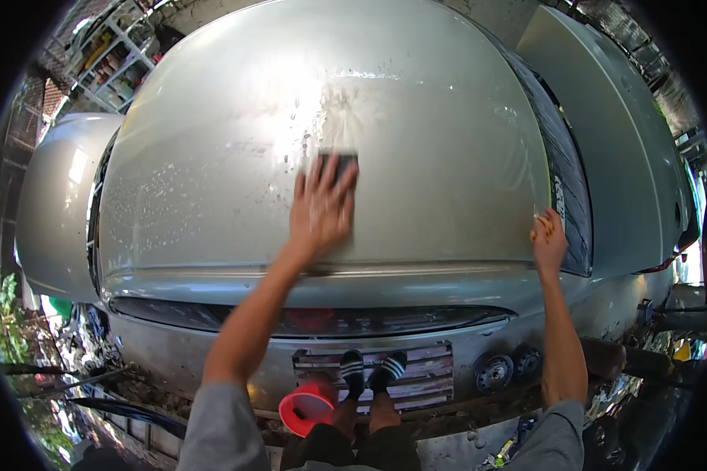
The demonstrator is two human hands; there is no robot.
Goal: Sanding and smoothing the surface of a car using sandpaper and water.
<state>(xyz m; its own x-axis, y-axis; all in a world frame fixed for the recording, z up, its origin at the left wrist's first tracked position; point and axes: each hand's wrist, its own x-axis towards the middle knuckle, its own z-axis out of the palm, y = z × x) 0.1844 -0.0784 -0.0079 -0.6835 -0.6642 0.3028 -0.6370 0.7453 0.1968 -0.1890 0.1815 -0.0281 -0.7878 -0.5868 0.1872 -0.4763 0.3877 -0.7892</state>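
Note:
On the wet silver car roof (440, 149), my left hand (320, 206) lies with fingers spread over a dark flat pad (341, 162), its fingertips pressing on it. Water streaks and droplets lie above and left of it. My right hand (549, 235) is closed at the right edge of the roof, beside the dark rear window (569, 173); what its curled fingers hold is too small to make out.
A red bucket (298, 424) sits by my sandalled feet, which stand on a slatted platform (436, 353). Two wheels (493, 371) lie to its right. A cluttered rack (114, 67) stands back left. The bonnet (55, 204) and boot (620, 157) flank the roof.

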